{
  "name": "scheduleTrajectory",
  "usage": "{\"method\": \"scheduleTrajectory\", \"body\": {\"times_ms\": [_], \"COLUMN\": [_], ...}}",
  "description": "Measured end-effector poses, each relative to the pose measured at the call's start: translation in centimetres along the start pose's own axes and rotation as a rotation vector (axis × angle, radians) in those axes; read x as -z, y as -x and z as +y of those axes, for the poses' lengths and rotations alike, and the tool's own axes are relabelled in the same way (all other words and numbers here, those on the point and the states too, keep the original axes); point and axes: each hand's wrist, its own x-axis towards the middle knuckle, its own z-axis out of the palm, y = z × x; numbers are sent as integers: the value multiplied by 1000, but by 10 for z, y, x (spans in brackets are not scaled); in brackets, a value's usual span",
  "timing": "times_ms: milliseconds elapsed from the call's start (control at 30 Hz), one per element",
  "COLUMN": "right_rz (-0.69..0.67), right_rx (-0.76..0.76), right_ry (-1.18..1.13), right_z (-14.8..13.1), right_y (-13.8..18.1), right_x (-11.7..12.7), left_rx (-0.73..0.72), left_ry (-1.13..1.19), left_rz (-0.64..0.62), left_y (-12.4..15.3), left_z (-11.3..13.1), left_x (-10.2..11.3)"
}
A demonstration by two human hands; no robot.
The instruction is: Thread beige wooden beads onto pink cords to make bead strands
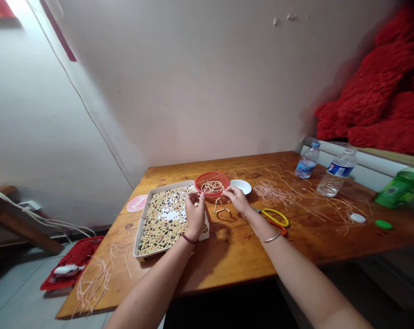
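Note:
My left hand (pixel 195 212) is pinched over the far corner of a white tray (pixel 148 214) heaped with mixed pale and dark beads (pixel 162 224). My right hand (pixel 236 201) is just right of a red mesh basket (pixel 212 183) holding a coil of beaded cord (pixel 207 186). Both hands' fingertips meet a thin beaded cord (pixel 219 206) hanging by the basket's front rim. A small white bowl (pixel 241 186) stands behind my right hand, and yellow-handled scissors (pixel 274 219) lie to its right.
The wooden table (pixel 234 246) meets a wall behind. Loose pale cords (pixel 273 192) are strewn on it, with water bottles (pixel 337 171) and a green bottle (pixel 401 187) at right. Red fluffy material (pixel 371 96) is piled beyond. A red basket (pixel 70 265) sits on the floor at left.

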Motion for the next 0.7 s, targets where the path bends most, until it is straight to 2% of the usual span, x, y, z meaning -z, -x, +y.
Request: {"method": "scheduleTrajectory", "body": {"times_ms": [133, 233, 333, 467, 700], "right_rz": [-52, -122, -172, -142, -129], "right_rx": [128, 77, -21, -39, 24], "right_ry": [-36, -133, -201, -156, -81], "right_z": [2, 5, 8, 8, 4], "right_y": [-2, -1, 1, 5, 8], "right_x": [0, -3, -7, -10, -12], "left_rx": [30, 84, 165, 255, 36], "left_ry": [97, 212, 323, 343, 121], "left_rz": [-16, -56, -146, -243, -304], "left_y": [1, 2, 3, 4, 7], "left_z": [2, 4, 6, 2, -3], "left_x": [-1, -2, -3, -5, -6]}}
